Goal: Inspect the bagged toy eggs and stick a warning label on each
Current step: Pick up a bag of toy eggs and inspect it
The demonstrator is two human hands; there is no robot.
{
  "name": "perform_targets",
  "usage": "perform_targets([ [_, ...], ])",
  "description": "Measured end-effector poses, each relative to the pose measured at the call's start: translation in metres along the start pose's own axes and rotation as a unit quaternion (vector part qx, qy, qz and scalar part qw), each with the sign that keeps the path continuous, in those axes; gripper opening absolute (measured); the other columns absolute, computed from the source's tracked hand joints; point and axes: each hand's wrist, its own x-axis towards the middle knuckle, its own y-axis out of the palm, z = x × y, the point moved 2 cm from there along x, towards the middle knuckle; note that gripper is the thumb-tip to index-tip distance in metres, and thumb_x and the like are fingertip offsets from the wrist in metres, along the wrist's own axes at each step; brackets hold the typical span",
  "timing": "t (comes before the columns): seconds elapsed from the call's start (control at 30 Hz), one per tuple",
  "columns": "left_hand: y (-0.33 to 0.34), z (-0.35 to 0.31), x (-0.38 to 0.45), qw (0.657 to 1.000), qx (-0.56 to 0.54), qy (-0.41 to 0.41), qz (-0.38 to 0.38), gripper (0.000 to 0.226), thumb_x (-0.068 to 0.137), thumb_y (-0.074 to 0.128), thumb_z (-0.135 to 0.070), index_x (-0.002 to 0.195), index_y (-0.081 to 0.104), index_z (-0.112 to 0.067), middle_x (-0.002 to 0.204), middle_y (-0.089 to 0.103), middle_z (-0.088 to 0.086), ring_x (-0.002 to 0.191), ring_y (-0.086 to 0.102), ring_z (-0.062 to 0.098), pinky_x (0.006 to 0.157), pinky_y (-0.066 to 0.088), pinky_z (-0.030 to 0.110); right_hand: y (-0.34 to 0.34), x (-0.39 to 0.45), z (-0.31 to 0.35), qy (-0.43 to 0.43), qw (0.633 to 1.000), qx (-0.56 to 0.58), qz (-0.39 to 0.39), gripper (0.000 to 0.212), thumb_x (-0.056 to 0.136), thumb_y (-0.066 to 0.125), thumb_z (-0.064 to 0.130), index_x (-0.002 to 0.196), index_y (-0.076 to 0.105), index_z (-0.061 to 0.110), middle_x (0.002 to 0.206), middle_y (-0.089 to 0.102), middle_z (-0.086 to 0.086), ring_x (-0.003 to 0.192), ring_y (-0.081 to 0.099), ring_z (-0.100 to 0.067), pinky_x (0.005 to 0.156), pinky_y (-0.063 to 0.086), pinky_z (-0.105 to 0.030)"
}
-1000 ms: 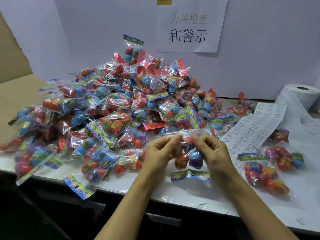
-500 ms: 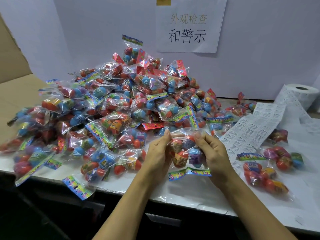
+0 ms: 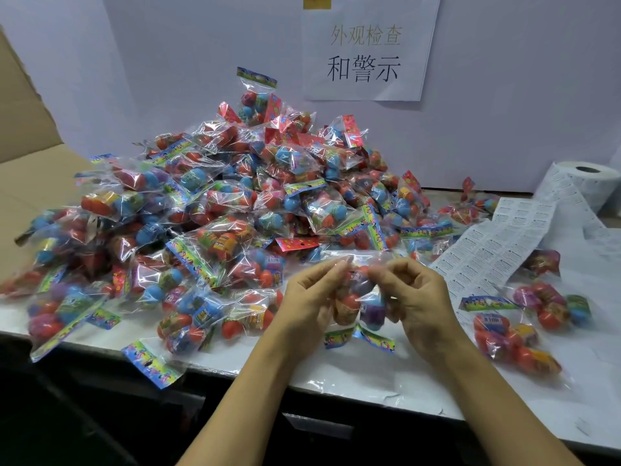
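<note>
One bag of toy eggs is held up between both hands, just above the table's front edge, header card hanging at the bottom. Left hand pinches the film near its upper left; right hand pinches it at the upper right, fingers curled onto the plastic. Whether a label is already between the fingertips cannot be told: that area is blurred.

Risks, judged from this view:
- Film is slick and crinkled. A label pressed over a fold or over the bulge of an egg would likely wrinkle or lift at a corner.
- Grip sits only on thin film at the top; the eggs' weight hangs below, so a loose pinch could let the bag slip to the table.
- Pile of bags lies just behind and left; two bags lie to the right. A dropped bag landing in the pile could be mistaken for an unlabelled one, or the reverse.
- Label strip trails from its roll near the right-hand bags; a sleeve or bag could snag it.
</note>
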Motion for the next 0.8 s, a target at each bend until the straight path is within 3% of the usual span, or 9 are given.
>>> perform_targets([
  [0.1, -0.002, -0.002, 0.000, 1.000, -0.001, -0.020, 0.002, 0.030, 0.097, 0.056, -0.027, 0.095, 0.081, -0.011, 0.093, 0.077, 0.008, 0.078, 0.072, 0.015, 0.067, 0.058, 0.025, -0.003, 0.003, 0.001, 0.026, 0.997, 0.067, 0.000, 0.020, 0.062, 0.083, 0.029, 0.072, 0.073, 0.014, 0.057, 0.058, -0.003, 0.040, 0.045, -0.010, 0.039, 0.037, -0.019],
  [0.27, 0.000, -0.001, 0.001, 0.999, -0.009, -0.049, -0.013, 0.036, 0.096, 0.054, -0.035, 0.101, 0.082, -0.012, 0.107, 0.077, 0.013, 0.090, 0.073, 0.019, 0.081, 0.059, 0.031, -0.008, 0.007, -0.004, 0.070, 0.990, 0.125, 0.005, 0.030, 0.077, 0.072, 0.021, 0.099, 0.072, -0.001, 0.087, 0.053, -0.022, 0.049, 0.048, -0.011, 0.051, 0.041, -0.023],
  [0.4, -0.003, 0.002, 0.004, 0.997, -0.029, -0.035, -0.055, 0.033, 0.097, 0.057, -0.030, 0.111, 0.078, -0.009, 0.118, 0.074, 0.018, 0.102, 0.071, 0.025, 0.086, 0.059, 0.036, -0.007, 0.005, -0.002, 0.064, 0.987, 0.148, 0.017, 0.014, 0.086, 0.065, 0.013, 0.091, 0.078, 0.010, 0.074, 0.064, -0.010, 0.051, 0.053, -0.011, 0.048, 0.046, -0.020],
  [0.47, -0.007, 0.001, 0.007, 0.992, -0.014, 0.008, -0.122, 0.026, 0.101, 0.059, -0.021, 0.121, 0.074, -0.014, 0.113, 0.077, 0.010, 0.099, 0.074, 0.020, 0.074, 0.060, 0.031, -0.008, 0.005, -0.005, 0.039, 0.997, 0.058, -0.020, 0.018, 0.095, 0.058, 0.002, 0.100, 0.074, 0.008, 0.073, 0.069, -0.008, 0.053, 0.057, -0.014, 0.047, 0.046, -0.024],
  [0.53, -0.014, -0.001, 0.006, 0.973, 0.049, 0.084, -0.212, 0.035, 0.101, 0.063, -0.018, 0.134, 0.061, -0.027, 0.112, 0.076, -0.005, 0.101, 0.073, 0.011, 0.074, 0.059, 0.022, -0.011, 0.005, -0.008, -0.019, 0.986, -0.141, -0.089, 0.022, 0.100, 0.054, -0.001, 0.104, 0.071, 0.012, 0.074, 0.071, -0.002, 0.058, 0.062, -0.009, 0.054, 0.050, -0.024],
  [0.6, -0.017, -0.002, 0.002, 0.949, 0.131, 0.165, -0.235, 0.043, 0.101, 0.063, -0.019, 0.133, 0.053, -0.046, 0.116, 0.073, -0.015, 0.102, 0.071, 0.003, 0.075, 0.057, 0.016, -0.013, 0.001, -0.007, -0.104, 0.930, -0.320, -0.144, 0.020, 0.098, 0.059, 0.002, 0.102, 0.071, 0.018, 0.080, 0.069, 0.010, 0.070, 0.065, -0.001, 0.067, 0.051, -0.021],
  [0.67, -0.013, -0.001, 0.000, 0.934, 0.197, 0.204, -0.218, 0.053, 0.102, 0.063, -0.016, 0.130, 0.050, -0.059, 0.125, 0.066, -0.021, 0.105, 0.070, 0.002, 0.080, 0.058, 0.019, -0.019, 0.001, -0.007, -0.139, 0.882, -0.421, -0.162, 0.021, 0.094, 0.064, 0.003, 0.112, 0.071, 0.012, 0.095, 0.068, 0.005, 0.087, 0.064, -0.005, 0.081, 0.051, -0.024],
  [0.73, -0.011, -0.001, -0.002, 0.910, 0.251, 0.234, -0.234, 0.064, 0.101, 0.062, -0.009, 0.136, 0.044, -0.059, 0.142, 0.051, -0.028, 0.124, 0.062, 0.005, 0.099, 0.055, 0.027, -0.030, 0.007, -0.009, -0.065, 0.853, -0.499, -0.139, 0.039, 0.093, 0.066, 0.013, 0.131, 0.062, 0.007, 0.122, 0.063, -0.009, 0.115, 0.058, -0.025, 0.098, 0.044, -0.034],
  [0.8, -0.010, -0.003, -0.003, 0.876, 0.292, 0.270, -0.274, 0.069, 0.098, 0.060, 0.000, 0.145, 0.037, -0.046, 0.160, 0.034, -0.011, 0.146, 0.040, 0.011, 0.117, 0.039, 0.032, -0.041, 0.010, -0.012, 0.041, 0.816, -0.568, -0.101, 0.055, 0.095, 0.064, 0.029, 0.145, 0.050, 0.010, 0.143, 0.053, -0.009, 0.134, 0.043, -0.030, 0.109, 0.036, -0.039],
])
